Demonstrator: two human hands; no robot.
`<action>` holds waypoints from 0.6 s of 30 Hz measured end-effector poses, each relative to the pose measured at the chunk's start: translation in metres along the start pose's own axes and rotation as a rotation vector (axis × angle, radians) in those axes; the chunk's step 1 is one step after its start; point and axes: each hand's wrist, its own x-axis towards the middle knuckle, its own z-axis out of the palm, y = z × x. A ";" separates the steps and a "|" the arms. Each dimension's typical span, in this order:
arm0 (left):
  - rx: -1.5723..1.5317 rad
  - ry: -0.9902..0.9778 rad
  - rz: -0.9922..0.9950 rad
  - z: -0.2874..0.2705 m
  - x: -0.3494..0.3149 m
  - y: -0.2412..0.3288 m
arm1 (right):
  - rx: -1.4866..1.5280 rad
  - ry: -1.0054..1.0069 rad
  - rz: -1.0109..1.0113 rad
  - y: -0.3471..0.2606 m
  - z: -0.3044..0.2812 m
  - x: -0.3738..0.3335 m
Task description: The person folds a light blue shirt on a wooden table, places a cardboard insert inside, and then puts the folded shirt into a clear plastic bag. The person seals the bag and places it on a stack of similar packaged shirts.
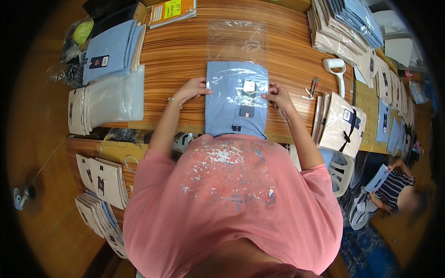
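A folded light-blue shirt (218,104) with dark tags lies in front of me at the table's near edge, close against my body. A clear plastic bag (234,39) covers its upper part, and the bag's loose far end lies flat beyond it. My left hand (192,89) pinches the bag's left edge beside the shirt. On the opposite side my right hand (279,96) is closed on the right edge, thumb on top. The near part of the shirt appears to lie outside the bag.
At left sit a blue shirt stack (109,48) and clear bags (118,99). An orange-covered booklet (172,11) lies at the back. To the right are a lint roller (337,74), red-handled cutters (314,83) and packed cream shirts (340,123). Another person (394,190) handles a blue garment at far right.
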 end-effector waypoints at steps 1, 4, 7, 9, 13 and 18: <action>0.007 -0.016 -0.007 0.001 -0.004 -0.007 | 0.008 0.038 -0.016 0.007 0.007 -0.008; -0.068 -0.076 -0.026 0.011 -0.024 -0.030 | 0.033 0.095 -0.021 0.030 0.016 -0.022; -0.075 -0.030 -0.016 0.032 -0.044 -0.032 | 0.017 0.070 -0.020 0.045 0.020 -0.042; -0.084 -0.025 -0.035 0.039 -0.054 -0.042 | 0.026 0.024 0.018 0.052 0.023 -0.054; -0.022 -0.080 -0.116 0.035 -0.064 -0.047 | 0.028 -0.121 0.022 0.069 0.014 -0.059; -0.056 0.117 -0.050 0.037 -0.063 -0.045 | -0.128 -0.027 0.141 0.033 0.015 -0.050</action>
